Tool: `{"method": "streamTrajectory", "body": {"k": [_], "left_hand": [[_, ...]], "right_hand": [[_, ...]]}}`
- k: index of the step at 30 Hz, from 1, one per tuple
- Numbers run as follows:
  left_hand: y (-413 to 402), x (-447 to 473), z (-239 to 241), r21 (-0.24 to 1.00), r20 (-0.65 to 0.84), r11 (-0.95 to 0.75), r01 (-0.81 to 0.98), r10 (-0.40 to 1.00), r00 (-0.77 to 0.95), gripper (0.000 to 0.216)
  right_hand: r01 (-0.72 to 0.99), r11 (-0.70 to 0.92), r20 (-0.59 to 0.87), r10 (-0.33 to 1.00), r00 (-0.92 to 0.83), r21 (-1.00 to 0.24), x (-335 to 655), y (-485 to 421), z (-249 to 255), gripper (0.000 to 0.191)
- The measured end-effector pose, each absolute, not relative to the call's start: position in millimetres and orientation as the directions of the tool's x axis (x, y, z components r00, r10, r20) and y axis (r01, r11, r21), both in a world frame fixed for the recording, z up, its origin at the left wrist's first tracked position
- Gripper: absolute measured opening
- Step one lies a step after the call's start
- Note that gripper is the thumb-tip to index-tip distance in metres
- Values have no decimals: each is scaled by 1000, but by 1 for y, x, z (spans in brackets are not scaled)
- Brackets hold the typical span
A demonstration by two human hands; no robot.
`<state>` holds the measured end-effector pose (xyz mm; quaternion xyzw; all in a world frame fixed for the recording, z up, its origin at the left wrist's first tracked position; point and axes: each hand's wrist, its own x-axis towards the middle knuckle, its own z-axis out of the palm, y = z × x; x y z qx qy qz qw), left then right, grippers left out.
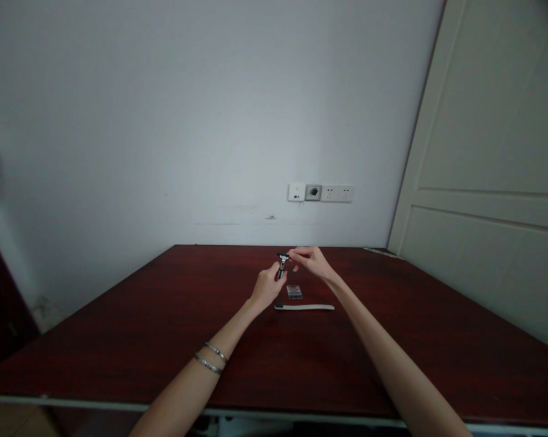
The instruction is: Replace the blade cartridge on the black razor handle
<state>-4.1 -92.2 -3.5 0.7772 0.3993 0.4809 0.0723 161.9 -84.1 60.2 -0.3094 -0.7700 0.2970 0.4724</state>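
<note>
My left hand (267,286) is closed around the handle of a small razor (282,263), held upright above the dark red table (119,340). My right hand (311,260) pinches the razor's head from the right with its fingertips. Just below the hands a small blade cartridge pack (294,292) lies flat on the table. In front of it lies a long white brush-like stick with a dark tip (303,307). Two bracelets (210,357) circle my left forearm.
The table reaches back to a white wall with a row of wall sockets (321,193). A white door (496,176) stands at the right, close to the table's far right corner. The table's near edge (96,403) has a pale trim.
</note>
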Motion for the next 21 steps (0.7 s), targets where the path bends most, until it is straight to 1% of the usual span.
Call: {"method": "streamTrajectory", "body": {"k": [6, 8, 10, 12, 14, 16, 18, 21], "left_hand": [[-91, -6, -3, 521, 675, -639, 565, 714, 185, 14], [-89, -6, -4, 540, 671, -629, 559, 723, 165, 16], [-86, -6, -6, 579, 668, -625, 524, 732, 135, 20], [-82, -5, -7, 646, 656, -629, 432, 747, 107, 23], [-78, -5, -6, 742, 612, -608, 281, 786, 86, 27], [-73, -7, -3, 833, 537, -541, 113, 841, 65, 31], [-69, -12, 3, 886, 464, -464, -1, 885, 51, 36], [-65, -23, 10, 934, 357, -357, -16, 932, 70, 36]], "right_hand": [[161, 611, 524, 764, -376, -775, 160, -75, 55, 37], [159, 594, 518, 781, -348, -789, 160, -71, 53, 38], [162, 571, 516, 808, -285, -805, 161, -67, 52, 40], [164, 549, 517, 832, -202, -819, 163, -65, 51, 41], [178, 529, 513, 848, -129, -830, 166, -63, 48, 42], [228, 505, 497, 862, -97, -832, 168, -62, 43, 41], [311, 481, 465, 876, -128, -820, 169, -62, 37, 40], [441, 497, 415, 867, -274, -747, 166, -67, 29, 40]]}}
